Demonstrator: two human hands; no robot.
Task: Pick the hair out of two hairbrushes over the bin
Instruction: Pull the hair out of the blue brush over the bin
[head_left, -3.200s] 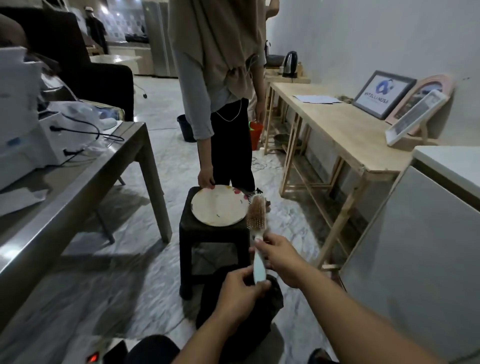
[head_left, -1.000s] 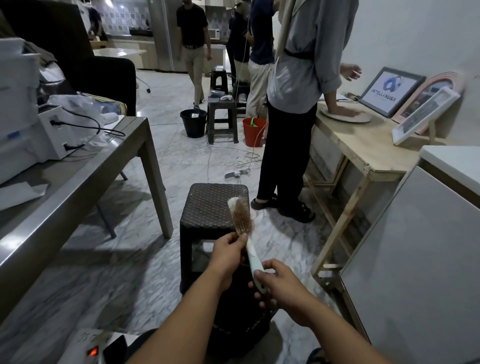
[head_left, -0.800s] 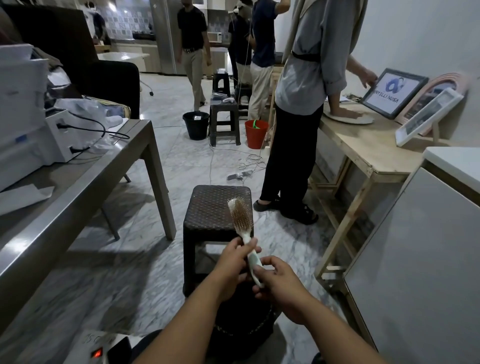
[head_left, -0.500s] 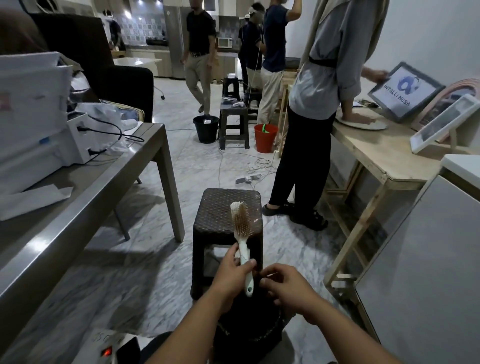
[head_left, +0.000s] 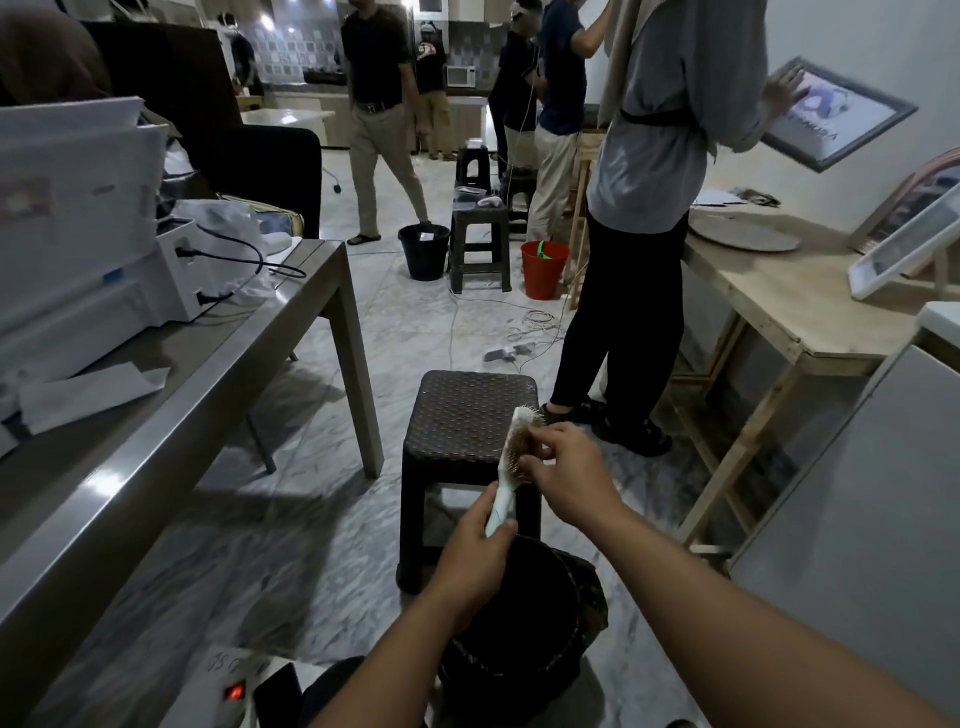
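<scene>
A person's left hand (head_left: 475, 558) grips the pale handle of a hairbrush (head_left: 511, 462), held upright above a dark bin (head_left: 524, 629) at six o'clock; the right hand (head_left: 563, 467), fingers curled, pinches at the bristles from three o'clock of the brush head; a dark woven stool (head_left: 465, 415) stands just beyond at twelve o'clock; another person stands at a wooden worktop (head_left: 779, 291) at two o'clock.

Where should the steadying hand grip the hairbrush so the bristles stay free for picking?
Grip the pale handle at its lower end, coming from below and the left, as the left hand does now. The hairbrush stands nearly upright with its bristle face turned right, so a low grip leaves that face open to the right hand and the head above the bin.
</scene>
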